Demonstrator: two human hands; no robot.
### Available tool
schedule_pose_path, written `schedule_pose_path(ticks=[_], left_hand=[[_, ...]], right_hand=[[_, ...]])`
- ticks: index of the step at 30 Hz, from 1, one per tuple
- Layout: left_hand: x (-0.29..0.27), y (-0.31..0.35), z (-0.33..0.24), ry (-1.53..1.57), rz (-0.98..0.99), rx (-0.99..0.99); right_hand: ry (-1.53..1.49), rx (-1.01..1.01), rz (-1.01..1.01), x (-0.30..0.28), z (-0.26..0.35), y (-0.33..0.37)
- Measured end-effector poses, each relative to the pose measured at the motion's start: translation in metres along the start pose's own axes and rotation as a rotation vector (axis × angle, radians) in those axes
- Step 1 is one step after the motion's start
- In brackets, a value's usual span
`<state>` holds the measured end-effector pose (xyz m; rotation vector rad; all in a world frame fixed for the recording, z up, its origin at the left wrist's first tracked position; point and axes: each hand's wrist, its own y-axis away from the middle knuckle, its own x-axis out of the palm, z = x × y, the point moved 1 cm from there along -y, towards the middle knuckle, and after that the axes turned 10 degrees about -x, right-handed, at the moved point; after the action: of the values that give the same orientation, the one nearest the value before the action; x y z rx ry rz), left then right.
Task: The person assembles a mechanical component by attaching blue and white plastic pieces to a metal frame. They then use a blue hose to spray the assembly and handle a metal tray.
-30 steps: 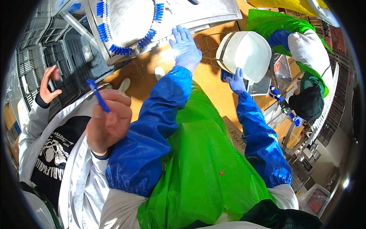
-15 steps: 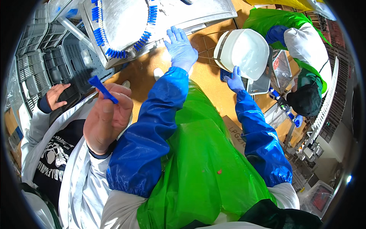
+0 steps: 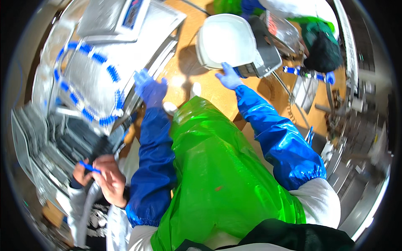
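Note:
My left hand (image 3: 151,88), in a pale blue glove, is open with fingers apart by the edge of a steel table (image 3: 155,52); whether it touches the edge I cannot tell. On that table lies a loop strung with blue and white pieces (image 3: 90,111). My right hand (image 3: 229,77), gloved alike, is open beside a white tub (image 3: 226,42), its fingertips at the rim; contact is unclear. Neither hand holds anything. At the lower left a co-worker's bare hands (image 3: 111,178) hold a small blue plastic strip (image 3: 89,167).
A scale (image 3: 104,19) stands on the far part of the table. Grey plastic crates (image 3: 37,142) are stacked at the left. Beyond the tub, another person in a dark green head covering (image 3: 322,50) bends near a grey crate (image 3: 268,60). The floor (image 3: 192,83) is orange-brown.
The view has turned, so the table and tub sit farther left. My left hand appears lower, off the tabletop. The co-worker's two hands have come together at the blue strip.

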<state>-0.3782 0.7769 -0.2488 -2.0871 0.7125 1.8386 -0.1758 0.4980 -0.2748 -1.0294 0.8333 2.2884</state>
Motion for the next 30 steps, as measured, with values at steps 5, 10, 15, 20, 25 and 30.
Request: schedule_pose_path(ticks=[5,10,15,20,25,30], left_hand=[[0.007,-0.011,0.01,-0.071,-0.031,-0.055],[0.015,-0.02,-0.025,0.017,0.051,0.096],[0.02,-0.019,-0.081,0.095,0.289,0.491],[0.01,-0.005,-0.177,0.213,0.554,0.706],[0.015,0.008,-0.257,0.205,0.837,0.738],[0.037,0.031,-0.311,0.163,1.03,0.95]], right_hand=[[-0.318,0.144,0.03,0.002,-0.01,0.058],[-0.35,0.337,-0.052,0.051,-0.078,0.129],[-0.612,0.676,-0.189,0.07,-0.106,0.201],[-0.768,0.906,-0.33,0.131,-0.145,0.256],[-0.706,0.968,-0.383,0.115,-0.137,0.275],[-0.807,0.948,-0.612,0.08,-0.1,0.276]])
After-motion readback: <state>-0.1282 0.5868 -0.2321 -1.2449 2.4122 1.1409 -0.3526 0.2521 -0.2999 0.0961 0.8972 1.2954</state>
